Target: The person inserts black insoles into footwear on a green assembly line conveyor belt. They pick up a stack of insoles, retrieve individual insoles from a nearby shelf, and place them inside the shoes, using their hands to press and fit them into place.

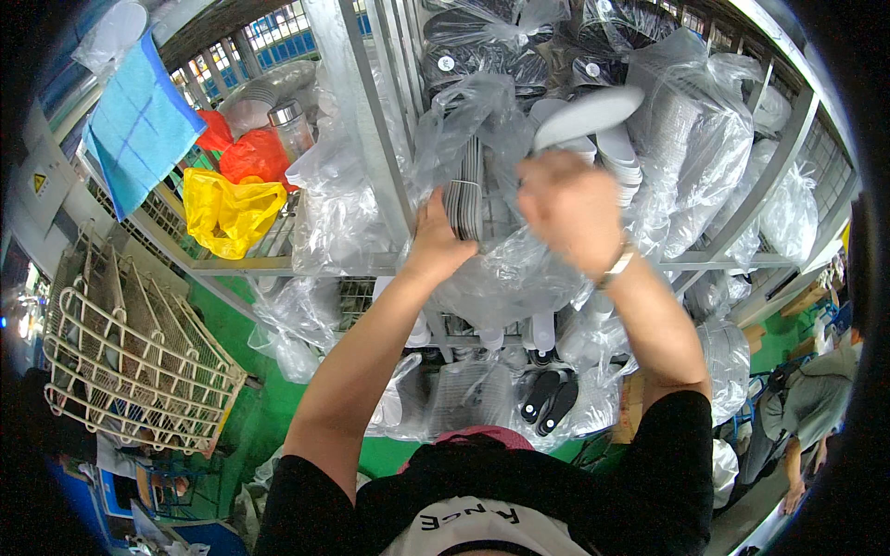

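Observation:
My left hand (438,246) is closed round the near end of a stack of thin grey insoles (464,204), its thumb across the front. A pale band seems to run round the stack, which stands on edge in an opened clear plastic bag (519,269) on the metal shelf. To its right my right hand (573,208) is raised and smeared by motion, so its fingers do not show clearly. Just beyond those fingers a single white insole (593,116) lies slantwise; whether the hand touches it I cannot tell. Behind the wrist is a stack of white insoles (619,162).
Metal rack posts (357,102) frame the shelf. Bagged insoles (691,139) fill its right side, with black ones (552,403) below. At left are a yellow bag (232,211), a blue cloth (139,130) and a wire rack (139,361). Another person (807,398) is at far right.

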The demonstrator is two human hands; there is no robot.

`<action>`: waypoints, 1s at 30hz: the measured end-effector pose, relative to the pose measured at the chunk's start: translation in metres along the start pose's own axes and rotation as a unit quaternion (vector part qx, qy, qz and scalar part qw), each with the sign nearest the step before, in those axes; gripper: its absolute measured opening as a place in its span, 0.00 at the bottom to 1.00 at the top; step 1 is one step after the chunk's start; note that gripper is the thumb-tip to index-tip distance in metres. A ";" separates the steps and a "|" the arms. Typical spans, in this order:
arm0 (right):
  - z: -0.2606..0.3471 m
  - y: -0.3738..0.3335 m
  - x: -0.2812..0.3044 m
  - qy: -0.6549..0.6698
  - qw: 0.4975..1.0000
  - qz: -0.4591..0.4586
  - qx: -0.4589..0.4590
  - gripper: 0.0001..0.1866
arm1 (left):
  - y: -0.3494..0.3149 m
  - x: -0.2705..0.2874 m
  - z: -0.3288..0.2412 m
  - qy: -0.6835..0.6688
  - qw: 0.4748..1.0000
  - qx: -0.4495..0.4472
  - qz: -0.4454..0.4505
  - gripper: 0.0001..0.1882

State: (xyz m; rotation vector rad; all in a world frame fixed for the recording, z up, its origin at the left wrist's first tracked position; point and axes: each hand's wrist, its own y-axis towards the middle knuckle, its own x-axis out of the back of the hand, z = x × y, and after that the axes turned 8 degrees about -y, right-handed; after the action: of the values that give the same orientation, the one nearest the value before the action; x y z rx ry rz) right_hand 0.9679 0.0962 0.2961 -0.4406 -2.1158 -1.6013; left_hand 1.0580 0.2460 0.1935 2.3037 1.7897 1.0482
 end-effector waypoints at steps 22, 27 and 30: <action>0.019 -0.030 -0.094 0.208 0.916 0.226 -0.259 0.26 | 0.003 -0.026 0.001 -0.146 0.977 0.134 -0.078 0.13; 0.016 -0.035 -0.097 0.226 0.922 0.202 -0.242 0.27 | 0.009 -0.026 0.001 -0.146 0.971 0.178 -0.069 0.14; 0.014 -0.036 -0.097 0.251 0.915 0.193 -0.251 0.27 | 0.012 -0.029 0.007 -0.194 0.959 0.195 -0.074 0.17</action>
State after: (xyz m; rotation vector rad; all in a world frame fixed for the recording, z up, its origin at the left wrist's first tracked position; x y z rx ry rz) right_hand 1.0297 0.1016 0.2122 -0.5016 -1.1488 -1.7645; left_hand 1.0684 0.2196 0.1793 2.3047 2.0880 0.2052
